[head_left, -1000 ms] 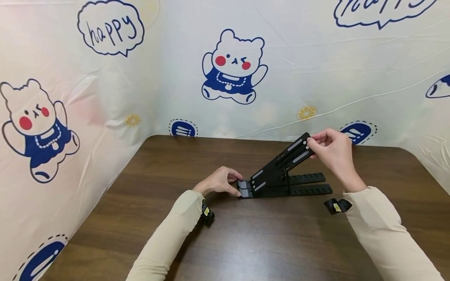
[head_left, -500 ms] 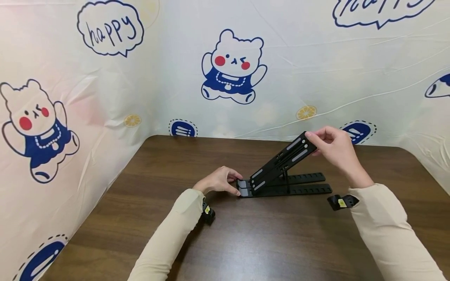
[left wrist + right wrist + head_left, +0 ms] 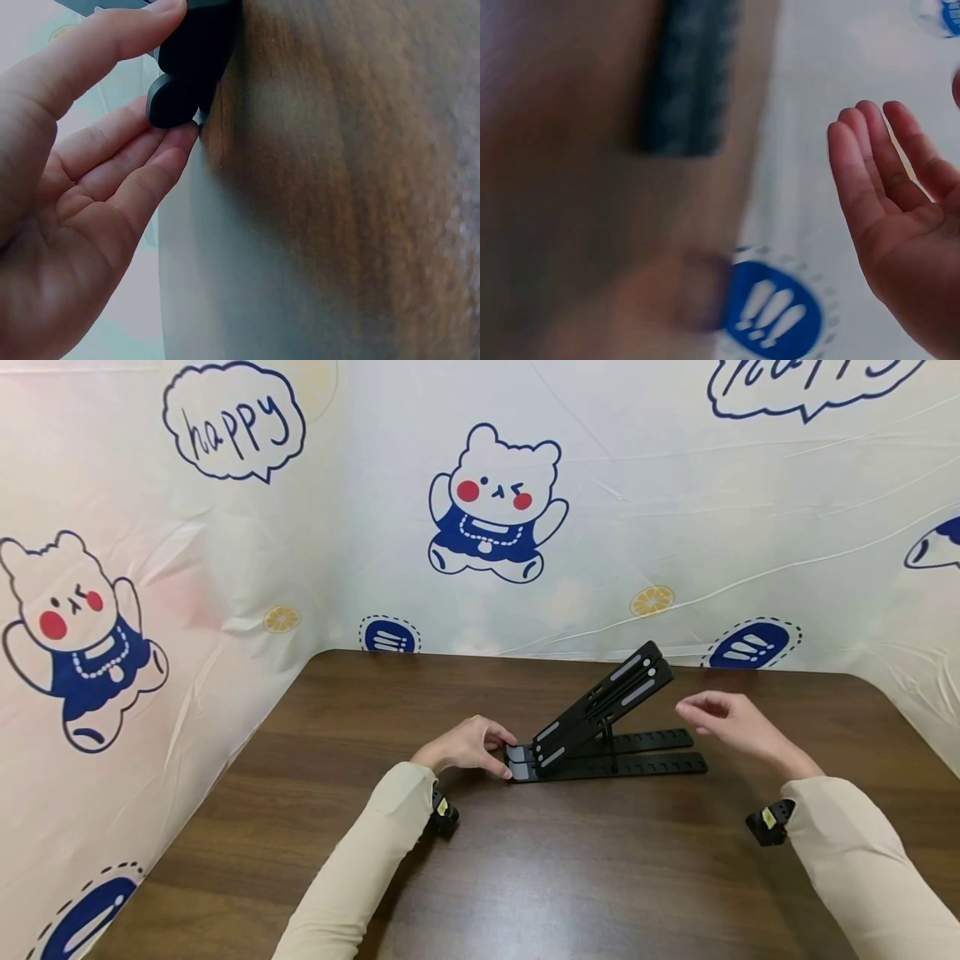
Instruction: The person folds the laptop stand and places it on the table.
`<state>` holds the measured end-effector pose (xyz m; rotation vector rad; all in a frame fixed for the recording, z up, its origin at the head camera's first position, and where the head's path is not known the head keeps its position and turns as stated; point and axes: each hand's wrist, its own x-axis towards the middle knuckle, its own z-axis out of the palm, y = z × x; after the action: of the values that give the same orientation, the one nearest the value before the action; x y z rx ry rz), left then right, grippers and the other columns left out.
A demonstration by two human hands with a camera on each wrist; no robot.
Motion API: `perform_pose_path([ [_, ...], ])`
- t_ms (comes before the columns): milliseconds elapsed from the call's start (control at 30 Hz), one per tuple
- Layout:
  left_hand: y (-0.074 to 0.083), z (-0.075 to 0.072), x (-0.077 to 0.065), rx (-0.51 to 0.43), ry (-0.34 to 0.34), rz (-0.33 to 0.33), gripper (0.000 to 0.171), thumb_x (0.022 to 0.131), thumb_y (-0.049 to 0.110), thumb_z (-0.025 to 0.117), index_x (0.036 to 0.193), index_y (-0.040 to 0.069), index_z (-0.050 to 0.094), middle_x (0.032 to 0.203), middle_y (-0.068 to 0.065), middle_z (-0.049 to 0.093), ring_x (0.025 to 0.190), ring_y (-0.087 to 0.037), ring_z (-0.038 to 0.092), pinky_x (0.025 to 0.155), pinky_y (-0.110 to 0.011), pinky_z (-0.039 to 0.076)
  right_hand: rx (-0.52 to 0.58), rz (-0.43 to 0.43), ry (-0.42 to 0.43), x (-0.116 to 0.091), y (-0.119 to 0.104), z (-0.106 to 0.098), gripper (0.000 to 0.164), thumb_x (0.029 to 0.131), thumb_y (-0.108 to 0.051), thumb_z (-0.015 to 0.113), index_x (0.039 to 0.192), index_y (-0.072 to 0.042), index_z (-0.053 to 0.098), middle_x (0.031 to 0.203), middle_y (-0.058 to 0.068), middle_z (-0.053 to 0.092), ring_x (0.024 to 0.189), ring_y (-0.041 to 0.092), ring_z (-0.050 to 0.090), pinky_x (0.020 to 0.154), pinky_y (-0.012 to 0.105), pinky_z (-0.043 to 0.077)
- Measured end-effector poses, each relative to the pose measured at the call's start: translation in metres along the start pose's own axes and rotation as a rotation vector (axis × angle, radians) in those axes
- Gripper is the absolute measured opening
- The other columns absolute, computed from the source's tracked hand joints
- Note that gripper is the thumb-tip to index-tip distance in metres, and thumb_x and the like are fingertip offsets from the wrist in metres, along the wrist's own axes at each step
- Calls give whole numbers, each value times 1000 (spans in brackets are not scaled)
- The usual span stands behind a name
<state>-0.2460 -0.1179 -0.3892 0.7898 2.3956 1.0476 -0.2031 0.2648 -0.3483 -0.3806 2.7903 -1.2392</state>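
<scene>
A black folding laptop stand with grey pads rests on the table, its upper arms tilted up to the right on a prop above two notched base rails. My left hand holds the stand's low left end, thumb on the near side and fingers on the far side. Up close in the left wrist view, the stand's rounded dark end sits between thumb and fingers. To the right of the raised arms, my right hand hovers apart from the stand. Its fingers are extended and hold nothing in the right wrist view.
The brown wooden table ends at a back edge close behind the stand. A pale printed cloth with cartoon bears hangs behind and along the left side.
My right hand has let go of the upper end of the stand's raised arms and moved right and down. The arms stay tilted. My left hand keeps its place.
</scene>
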Motion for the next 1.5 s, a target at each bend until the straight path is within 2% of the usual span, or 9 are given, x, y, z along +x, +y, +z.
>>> perform_pose_path([
  [133,0,0,0,1,-5,-8,46,63,11,79,104,0,62,103,-8,61,96,-16,56,87,-24,42,-86,-3,-47,-2,22,7,49,88,-31,55,119,7,50,110,23,56,95,28,55,73,33,48],
  [267,0,-1,0,5,-3,-25,46,63,10,79,104,0,62,102,-7,61,96,-15,56,88,-25,42,-68,25,-92,-3,37,13,58,85,-32,59,123,9,44,118,28,49,104,37,50,77,41,47],
  [433,0,0,0,0,-1,-33,46,63,10,79,105,1,62,103,-6,61,96,-14,55,87,-24,42,-75,62,-118,-3,49,18,68,80,-35,64,127,8,40,124,31,42,110,41,44,81,46,44],
  [633,-1,-1,-1,-1,-1,-15,46,64,12,79,105,2,63,103,-6,61,97,-14,55,87,-24,42,-38,-27,-183,-4,53,18,77,75,-24,71,129,13,32,129,35,31,114,46,37,87,46,38],
  [733,-2,-2,-1,-6,1,-4,46,64,13,79,105,1,62,103,-7,61,96,-15,55,88,-25,42,-24,-43,-214,-4,51,18,79,71,-20,73,129,14,31,130,35,29,117,47,33,88,46,35],
  [833,-3,-1,0,-14,1,0,47,64,13,79,106,1,62,103,-7,61,96,-15,55,88,-25,42,-61,-50,-214,-4,50,18,75,70,-17,74,127,13,35,128,34,32,115,46,34,88,46,36],
  [1033,-5,0,0,-18,-4,6,48,65,13,78,108,1,61,107,-7,59,98,-16,55,89,-26,41,-174,-40,-169,-7,49,18,65,70,-20,75,120,10,47,120,31,42,106,42,46,84,44,42],
  [1233,-5,0,-1,-16,-3,24,48,67,11,77,111,1,59,112,-8,57,103,-18,53,91,-27,39,-158,-26,-168,-8,47,18,63,69,-20,76,117,10,49,116,30,44,102,42,49,79,40,46],
  [1500,-8,-2,-7,-135,11,35,57,72,3,70,123,-8,46,125,-19,47,114,-30,45,95,-35,35,-146,-15,-175,-16,43,23,65,66,-20,78,114,12,50,108,26,47,96,39,53,75,36,48],
])
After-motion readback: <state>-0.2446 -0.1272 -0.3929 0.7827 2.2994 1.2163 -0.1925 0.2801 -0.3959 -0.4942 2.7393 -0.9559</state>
